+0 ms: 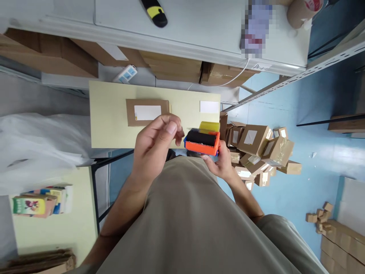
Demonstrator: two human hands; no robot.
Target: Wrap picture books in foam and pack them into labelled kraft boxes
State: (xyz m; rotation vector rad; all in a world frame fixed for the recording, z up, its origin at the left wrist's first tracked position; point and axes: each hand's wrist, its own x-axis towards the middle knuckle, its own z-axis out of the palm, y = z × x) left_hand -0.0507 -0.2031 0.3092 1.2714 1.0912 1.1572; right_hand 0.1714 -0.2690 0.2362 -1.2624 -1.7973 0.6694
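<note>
In the head view, my right hand (221,161) grips an orange and blue tape dispenser (201,147) with a black roller. A translucent yellow roll of tape (209,126) shows at its far side. My left hand (156,142) is just left of the dispenser, fingers curled and thumb pressed towards the index finger. Whether anything thin is pinched there I cannot make out. Beyond the left hand, a small cardboard box (131,114) with a white label (147,112) lies on the pale yellow table (108,129).
A white slip (209,107) lies at the table's right. Above runs a shelf (199,28) with a black and yellow cutter (155,14), a blurred phone (256,28) and a tape roll (302,13). Labelled cartons (253,140) are heaped on the blue floor, right. White plastic sheeting (42,148) hangs left.
</note>
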